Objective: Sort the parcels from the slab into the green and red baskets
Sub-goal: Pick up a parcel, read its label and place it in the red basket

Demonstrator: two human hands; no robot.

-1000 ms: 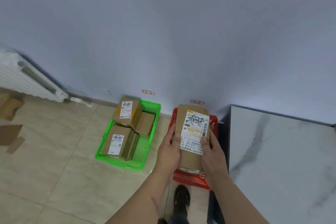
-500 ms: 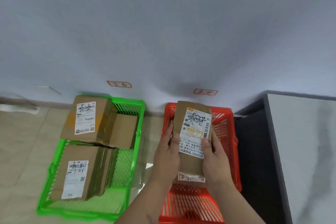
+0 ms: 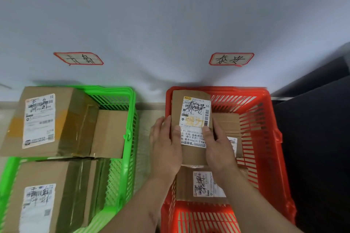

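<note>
A narrow brown parcel (image 3: 191, 108) with a white shipping label is held over the red basket (image 3: 265, 138), near its far left corner. My left hand (image 3: 166, 149) grips its left side and my right hand (image 3: 217, 147) grips its right side. Below it in the red basket lie two more labelled parcels, one (image 3: 204, 185) near me and one (image 3: 230, 132) to the right. The green basket (image 3: 130, 119) on the left holds several brown boxes, among them a large labelled one (image 3: 47, 121) at the far end and another (image 3: 43, 198) close to me.
Both baskets stand on the floor against a pale wall. A red-framed handwritten tag (image 3: 79, 59) hangs above the green basket and another tag (image 3: 231, 59) above the red one. A dark surface (image 3: 318, 138) rises to the right of the red basket.
The view has closed in on the baskets, which now fill the frame. Both hands have carried the parcel lower and over the red basket's far left part.
</note>
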